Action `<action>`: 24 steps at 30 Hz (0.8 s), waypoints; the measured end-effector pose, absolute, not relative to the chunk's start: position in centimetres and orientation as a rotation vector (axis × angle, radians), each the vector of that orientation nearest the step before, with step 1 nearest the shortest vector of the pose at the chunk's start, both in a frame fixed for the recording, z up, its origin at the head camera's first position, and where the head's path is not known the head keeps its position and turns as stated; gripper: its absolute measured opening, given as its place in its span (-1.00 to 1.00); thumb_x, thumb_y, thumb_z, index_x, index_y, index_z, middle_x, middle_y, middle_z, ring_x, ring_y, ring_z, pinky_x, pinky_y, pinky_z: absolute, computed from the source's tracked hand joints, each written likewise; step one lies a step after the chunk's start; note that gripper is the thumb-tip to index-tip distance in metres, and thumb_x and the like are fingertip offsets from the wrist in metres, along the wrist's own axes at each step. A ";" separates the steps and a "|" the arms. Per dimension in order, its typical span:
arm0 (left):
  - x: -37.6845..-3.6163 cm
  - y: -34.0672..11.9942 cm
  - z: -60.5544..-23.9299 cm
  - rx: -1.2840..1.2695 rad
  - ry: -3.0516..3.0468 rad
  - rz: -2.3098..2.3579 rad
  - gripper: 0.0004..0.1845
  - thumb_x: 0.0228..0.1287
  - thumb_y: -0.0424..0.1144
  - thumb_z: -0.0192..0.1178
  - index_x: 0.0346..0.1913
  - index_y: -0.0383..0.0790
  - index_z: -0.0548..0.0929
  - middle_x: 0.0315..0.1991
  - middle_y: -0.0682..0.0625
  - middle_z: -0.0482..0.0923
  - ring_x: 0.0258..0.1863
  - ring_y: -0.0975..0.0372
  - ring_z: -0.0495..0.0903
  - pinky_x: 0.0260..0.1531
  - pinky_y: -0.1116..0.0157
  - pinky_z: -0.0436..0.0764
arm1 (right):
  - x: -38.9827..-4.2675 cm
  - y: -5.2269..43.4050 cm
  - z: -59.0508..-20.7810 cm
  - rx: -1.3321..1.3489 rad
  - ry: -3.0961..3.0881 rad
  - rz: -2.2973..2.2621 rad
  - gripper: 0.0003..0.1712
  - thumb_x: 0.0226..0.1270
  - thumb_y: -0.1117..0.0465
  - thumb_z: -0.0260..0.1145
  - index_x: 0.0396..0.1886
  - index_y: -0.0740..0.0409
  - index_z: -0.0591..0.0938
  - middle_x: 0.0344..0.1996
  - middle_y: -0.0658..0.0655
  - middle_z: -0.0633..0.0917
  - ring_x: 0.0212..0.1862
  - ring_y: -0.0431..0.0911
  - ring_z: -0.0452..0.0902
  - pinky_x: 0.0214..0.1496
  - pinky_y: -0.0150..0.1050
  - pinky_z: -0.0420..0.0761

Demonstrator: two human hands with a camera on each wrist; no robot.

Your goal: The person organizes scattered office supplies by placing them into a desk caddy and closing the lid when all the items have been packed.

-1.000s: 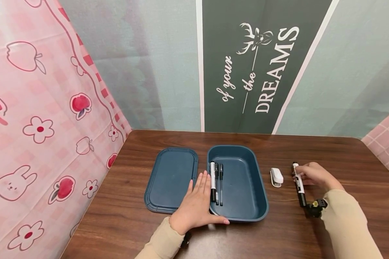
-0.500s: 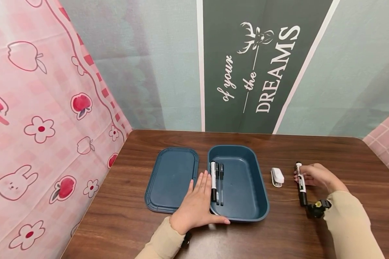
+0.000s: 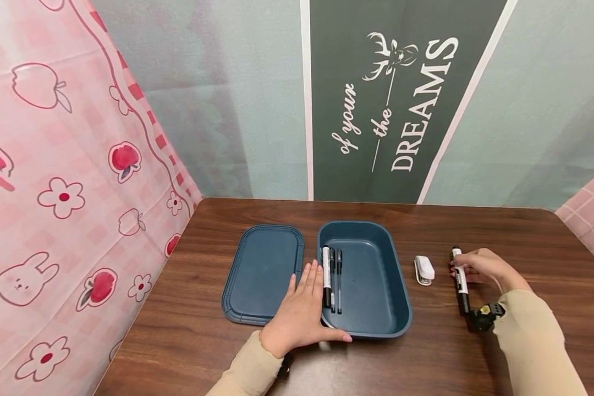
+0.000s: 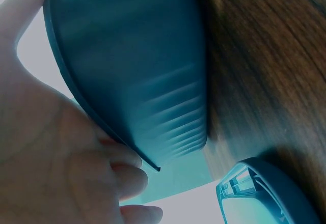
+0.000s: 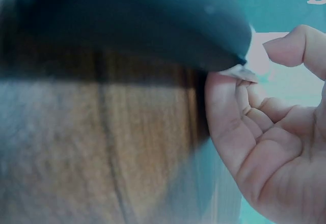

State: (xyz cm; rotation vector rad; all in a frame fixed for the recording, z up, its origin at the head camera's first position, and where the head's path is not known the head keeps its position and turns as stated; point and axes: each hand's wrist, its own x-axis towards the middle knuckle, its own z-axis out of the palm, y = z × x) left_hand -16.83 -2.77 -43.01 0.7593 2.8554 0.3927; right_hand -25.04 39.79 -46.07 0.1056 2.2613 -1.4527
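A blue plastic box [image 3: 401, 300] stands uncovered at the middle of the table. Along its left inner wall lie a white-and-black marker [image 3: 326, 269] and two slim black-capped pens [image 3: 339, 280]. My left hand [image 3: 299, 319] rests with extended fingers against the left rim and its thumb at the near rim; the left wrist view shows the box's outer wall [image 4: 127, 66] beside the palm. To the right of the box, my right hand [image 3: 490, 269] pinches a second marker [image 3: 460, 280] between thumb and fingers. Up close that marker [image 5: 147, 20] is dark and blurred.
The blue lid [image 3: 263, 275] lies flat to the left of the box. A small white stapler [image 3: 424, 269] sits between the box and my right hand. Behind the brown wooden table [image 3: 376, 368] hangs a printed cloth [image 3: 406, 110]; a pink cloth [image 3: 79, 231] hangs at the left.
My right hand has shifted slightly to the right with the marker in its grip. The left hand and the box hold their place.
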 end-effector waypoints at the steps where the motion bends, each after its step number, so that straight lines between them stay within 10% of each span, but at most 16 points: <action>1: -16.8 -2.8 -43.0 0.760 2.856 0.393 0.37 -0.18 0.57 0.12 0.48 -0.36 -0.13 0.49 -0.22 -0.27 0.47 0.03 -0.25 0.35 -0.05 -0.03 | -25.0 39.8 -46.0 0.109 2.275 -1.433 -0.62 0.37 0.28 -0.03 -0.17 0.62 0.49 -0.39 0.09 0.65 -0.34 -0.20 0.59 -0.24 -0.24 0.62; 24: -16.9 -2.8 -43.0 0.762 2.852 0.408 0.37 -0.18 0.57 0.12 0.48 -0.36 -0.13 0.49 -0.22 -0.28 0.46 0.06 -0.30 0.35 -0.05 -0.03 | -25.1 40.6 -46.2 0.119 1.985 -1.741 -0.72 0.38 0.37 -0.05 -0.29 0.34 0.61 -0.37 0.03 0.69 -0.29 -0.18 0.66 -0.21 -0.26 0.63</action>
